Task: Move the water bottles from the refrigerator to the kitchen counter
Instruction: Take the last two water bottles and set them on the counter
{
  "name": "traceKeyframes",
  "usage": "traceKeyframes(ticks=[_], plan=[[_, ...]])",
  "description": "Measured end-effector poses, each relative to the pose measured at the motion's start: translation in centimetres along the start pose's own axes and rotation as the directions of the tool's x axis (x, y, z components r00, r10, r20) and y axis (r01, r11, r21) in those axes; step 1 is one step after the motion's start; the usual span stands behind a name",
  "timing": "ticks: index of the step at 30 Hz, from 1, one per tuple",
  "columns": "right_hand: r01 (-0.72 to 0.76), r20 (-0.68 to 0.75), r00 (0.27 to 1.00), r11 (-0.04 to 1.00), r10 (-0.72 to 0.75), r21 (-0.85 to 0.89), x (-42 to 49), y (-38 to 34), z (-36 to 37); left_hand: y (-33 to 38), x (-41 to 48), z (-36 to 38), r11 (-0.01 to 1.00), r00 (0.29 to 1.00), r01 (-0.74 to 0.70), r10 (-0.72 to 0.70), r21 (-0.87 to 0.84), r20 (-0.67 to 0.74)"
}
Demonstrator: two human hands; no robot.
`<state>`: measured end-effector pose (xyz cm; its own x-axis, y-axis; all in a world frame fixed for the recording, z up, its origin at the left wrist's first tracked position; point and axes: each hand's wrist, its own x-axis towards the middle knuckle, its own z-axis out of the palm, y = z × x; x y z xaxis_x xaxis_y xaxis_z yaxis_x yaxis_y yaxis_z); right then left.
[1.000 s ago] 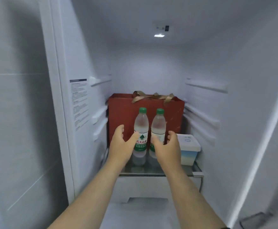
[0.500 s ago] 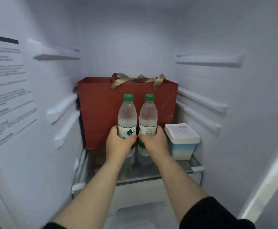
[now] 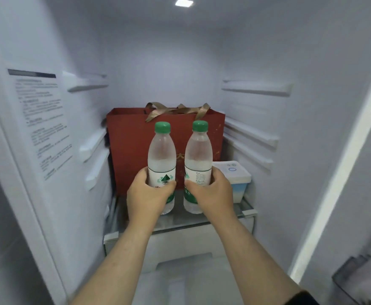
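Both bottles had come up off the glass shelf (image 3: 224, 219) since a moment before (standing straight, caps up), the left bottle (image 3: 162, 159) held tight in my left hand (image 3: 148, 194) and the right bottle (image 3: 198, 159) in my right hand (image 3: 211, 192), both close in front of the red bag (image 3: 127, 150), so I needed to pull them straight back toward me.

You hold two clear, frosted water bottles, the left bottle (image 3: 162, 159) and the right bottle (image 3: 198, 158), each with a green cap and a white label with green print. Behind them stands a dark red paper bag (image 3: 129, 148) with gold-brown ribbon handles. At right sits a food container (image 3: 238, 181), white lid over pale blue. The refrigerator walls (image 3: 312, 128) are white.
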<state>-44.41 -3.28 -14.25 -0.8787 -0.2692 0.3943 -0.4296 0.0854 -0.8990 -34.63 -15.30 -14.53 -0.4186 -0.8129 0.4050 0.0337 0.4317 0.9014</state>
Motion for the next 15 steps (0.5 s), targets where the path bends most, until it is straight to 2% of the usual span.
traceKeyframes(ticks=[8,15], plan=[[0.075,0.043,0.996,0.997,-0.077,0.034,-8.9,-6.0,-8.2,7.5,-7.8,-5.2,0.991,0.989,-0.131,0.132,-0.019,0.072],[0.171,0.065,0.982,0.98,-0.178,0.097,-20.0,-13.3,-20.1,17.2,-20.8,-10.0,0.956,0.946,-0.268,0.285,-0.121,0.155]])
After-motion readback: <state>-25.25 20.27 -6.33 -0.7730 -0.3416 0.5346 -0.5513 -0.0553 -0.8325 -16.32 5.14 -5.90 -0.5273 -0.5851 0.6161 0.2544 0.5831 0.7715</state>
